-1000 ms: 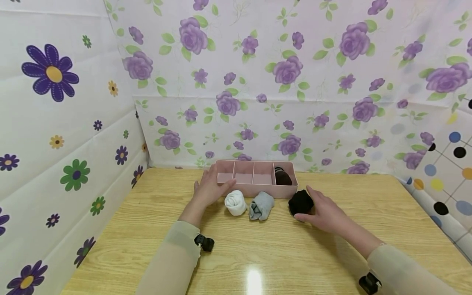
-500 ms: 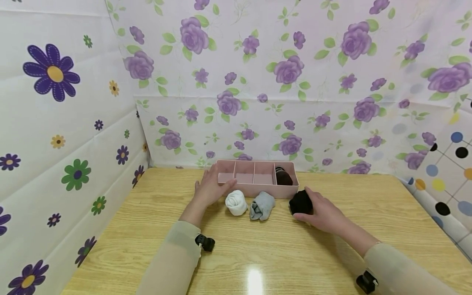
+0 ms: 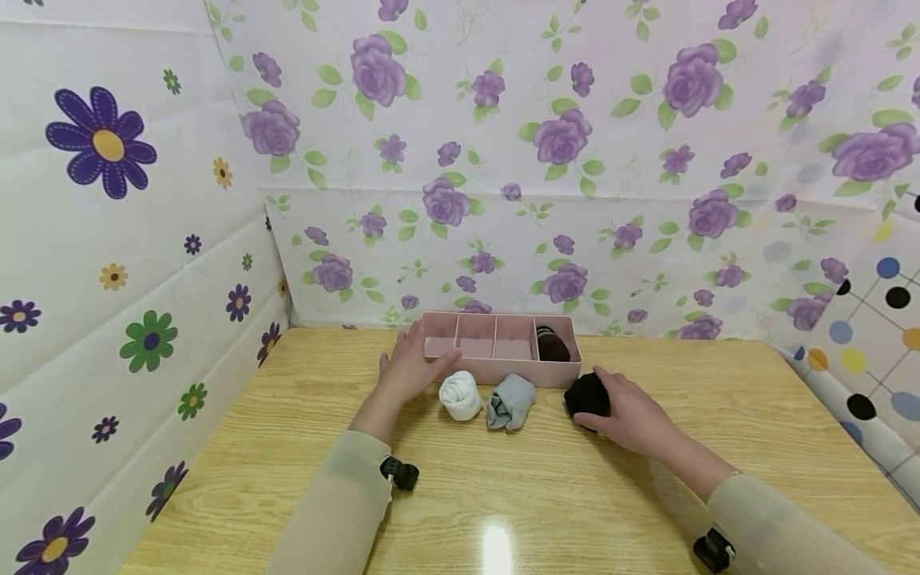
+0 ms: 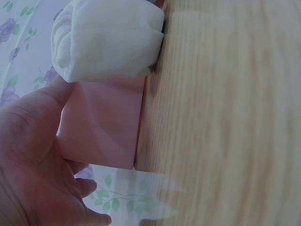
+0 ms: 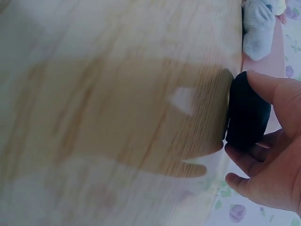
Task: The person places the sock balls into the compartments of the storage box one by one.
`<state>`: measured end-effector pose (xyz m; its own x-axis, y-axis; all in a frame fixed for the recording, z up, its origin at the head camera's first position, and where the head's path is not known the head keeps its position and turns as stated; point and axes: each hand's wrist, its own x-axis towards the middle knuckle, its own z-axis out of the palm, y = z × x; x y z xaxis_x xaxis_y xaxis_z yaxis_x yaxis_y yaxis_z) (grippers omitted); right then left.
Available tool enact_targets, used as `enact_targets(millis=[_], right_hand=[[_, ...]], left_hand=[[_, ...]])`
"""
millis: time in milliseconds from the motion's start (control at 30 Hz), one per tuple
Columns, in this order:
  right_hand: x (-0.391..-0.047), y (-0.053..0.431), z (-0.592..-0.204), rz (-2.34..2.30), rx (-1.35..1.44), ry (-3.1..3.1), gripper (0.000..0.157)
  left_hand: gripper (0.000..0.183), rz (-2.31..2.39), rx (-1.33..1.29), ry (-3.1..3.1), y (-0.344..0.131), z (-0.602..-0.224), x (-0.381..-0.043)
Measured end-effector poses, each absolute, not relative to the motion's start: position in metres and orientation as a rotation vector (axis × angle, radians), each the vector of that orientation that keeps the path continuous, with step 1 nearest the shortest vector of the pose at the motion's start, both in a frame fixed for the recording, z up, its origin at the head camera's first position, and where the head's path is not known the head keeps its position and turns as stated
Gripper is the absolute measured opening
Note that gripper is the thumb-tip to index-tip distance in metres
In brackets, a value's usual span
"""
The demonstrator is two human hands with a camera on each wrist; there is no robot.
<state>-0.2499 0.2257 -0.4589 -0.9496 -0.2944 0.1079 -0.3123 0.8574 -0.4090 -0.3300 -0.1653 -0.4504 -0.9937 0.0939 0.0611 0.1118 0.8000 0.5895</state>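
Note:
A pink divided storage box (image 3: pixel 532 370) stands at the back of the table. My left hand (image 3: pixel 411 369) holds its left end, thumb over the front rim and fingers at the end wall. In the left wrist view the left hand (image 4: pixel 42 150) is beside the box's pink wall (image 4: pixel 103 122). My right hand (image 3: pixel 636 411) holds a black rolled sock (image 3: pixel 588 399) between thumb and fingers, right of the box's front corner. The right wrist view shows that black sock (image 5: pixel 247 113) low at the table. A dark brown striped rolled sock (image 3: pixel 552 345) lies in the rightmost compartment.
In front of the box lie a white rolled sock (image 3: pixel 460 395) and a grey rolled sock (image 3: pixel 511 402), side by side. The wooden table (image 3: pixel 460 487) is bordered by flowered cloth (image 3: pixel 503 200) behind and at the left, and dotted cloth (image 3: pixel 855 383) at the right.
The right hand's fingers close slightly around the black sock. Left hand, box and the other socks stay in place, apart from a slight shift of the head view.

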Motion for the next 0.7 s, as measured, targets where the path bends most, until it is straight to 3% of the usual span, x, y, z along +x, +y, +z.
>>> enact_targets(millis=[300,700], right_hand=[[-0.248,0.227,-0.459,0.631,0.484,-2.944,0.09],[-0.239,0.227,-0.446,0.645,0.478,-2.949,0.093]], left_hand=[[0.112,-0.969,-0.163,-2.963,-0.166,-0.451,-0.33],[0.11,-0.984,-0.167,-2.959,-0.165,-0.452,-0.331]])
